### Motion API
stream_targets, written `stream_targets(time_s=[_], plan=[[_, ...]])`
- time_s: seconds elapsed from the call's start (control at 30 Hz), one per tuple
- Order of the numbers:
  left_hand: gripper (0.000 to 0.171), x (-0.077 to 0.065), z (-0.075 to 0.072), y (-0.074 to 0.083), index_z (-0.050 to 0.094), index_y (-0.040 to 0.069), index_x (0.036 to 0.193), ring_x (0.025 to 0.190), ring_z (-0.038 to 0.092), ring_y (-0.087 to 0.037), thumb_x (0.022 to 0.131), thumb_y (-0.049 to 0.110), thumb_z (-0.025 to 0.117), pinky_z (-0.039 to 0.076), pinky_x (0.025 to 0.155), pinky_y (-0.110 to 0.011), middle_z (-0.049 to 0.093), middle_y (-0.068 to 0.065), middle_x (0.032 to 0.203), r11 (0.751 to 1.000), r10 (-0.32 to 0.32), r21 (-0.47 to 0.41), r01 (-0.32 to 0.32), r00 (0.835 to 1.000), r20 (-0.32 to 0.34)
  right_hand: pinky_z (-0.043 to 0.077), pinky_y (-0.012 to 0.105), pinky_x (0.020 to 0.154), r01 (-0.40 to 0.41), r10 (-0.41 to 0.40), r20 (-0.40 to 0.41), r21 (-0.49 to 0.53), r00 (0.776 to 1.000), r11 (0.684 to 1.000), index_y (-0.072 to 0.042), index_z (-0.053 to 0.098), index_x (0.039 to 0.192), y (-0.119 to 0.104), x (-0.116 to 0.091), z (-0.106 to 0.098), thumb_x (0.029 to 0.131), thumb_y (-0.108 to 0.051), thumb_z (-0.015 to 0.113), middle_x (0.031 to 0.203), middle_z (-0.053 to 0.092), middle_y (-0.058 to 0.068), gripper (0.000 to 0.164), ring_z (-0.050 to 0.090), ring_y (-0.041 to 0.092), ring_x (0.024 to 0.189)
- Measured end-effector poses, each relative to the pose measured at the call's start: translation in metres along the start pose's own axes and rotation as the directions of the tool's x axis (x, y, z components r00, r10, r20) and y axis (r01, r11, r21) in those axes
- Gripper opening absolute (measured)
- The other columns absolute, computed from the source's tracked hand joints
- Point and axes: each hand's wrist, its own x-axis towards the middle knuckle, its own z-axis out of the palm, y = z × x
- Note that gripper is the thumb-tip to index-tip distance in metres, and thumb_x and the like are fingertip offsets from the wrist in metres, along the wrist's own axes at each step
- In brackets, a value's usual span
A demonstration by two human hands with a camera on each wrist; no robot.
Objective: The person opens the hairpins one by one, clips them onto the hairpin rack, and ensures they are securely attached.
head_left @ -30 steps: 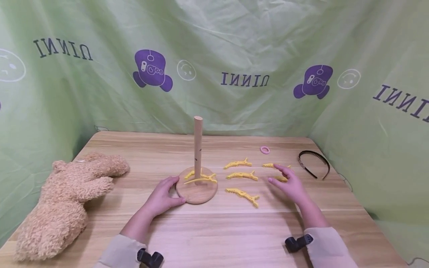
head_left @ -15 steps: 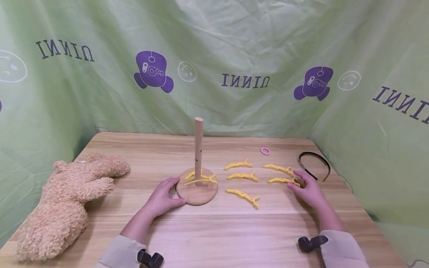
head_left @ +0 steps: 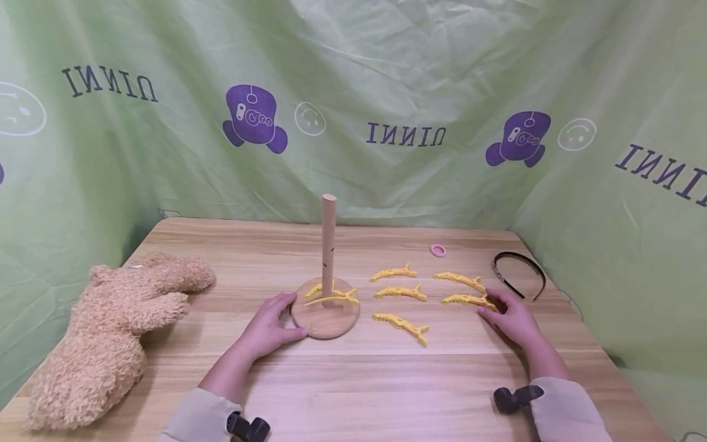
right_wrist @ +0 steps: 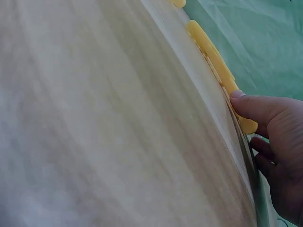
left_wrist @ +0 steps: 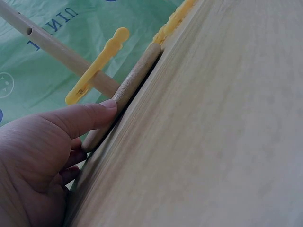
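Head view, with the wooden base point(head_left: 324, 324) as the dial's centre: the right hand point(head_left: 512, 315), which a second ago was spread over the two clips on its side and hid much of both, has drawn back to the tail end of the nearer one, a yellow clip point(head_left: 465, 299) lying on the table point(head_left: 364, 383) at three o'clock. It was there half a second ago too, so the latest change is a settling, not a reach. The right wrist view puts the thumb on the clip's end; with the fingers on the far side, this reads as a pinch, and the clip does not look lifted. The farther clip point(head_left: 458, 280), just short of three o'clock, now shows nearly whole. Nothing has altered at the left hand point(head_left: 269, 325): between eight and nine, thumb and fingers hold the base by its rim, the wooden pole point(head_left: 328, 242) upright. Yellow clip parts point(head_left: 338, 298) show before and behind the pole's foot; one clip or two, I cannot tell. Three more clips point(head_left: 400, 291) lie untouched from half past two to half past three. For the work, I judge this means one clip is singled out and taken hold of while the base is steadied.
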Motion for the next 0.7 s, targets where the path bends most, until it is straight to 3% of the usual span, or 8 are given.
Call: stream_targets(time_s=[0.7], plan=[[0.083,0.0005,0.0015,0.0000,0.046,-0.007,0.140,0.140,0.033,-0.050,0.074,0.027,0.084,0.027,0.116,-0.062,0.041,-0.032,0.147,1.000,0.000,-0.007,0.000,1.000,-0.004,0.039,0.061,0.103,0.049,-0.050,-0.024,-0.044,0.998,0.998,0.010,0.056,0.127,0.0007,-0.0040,0.0011,0.089,-0.020,0.071,0.125,0.058,0.033,0.051,0.051,0.050,0.120]])
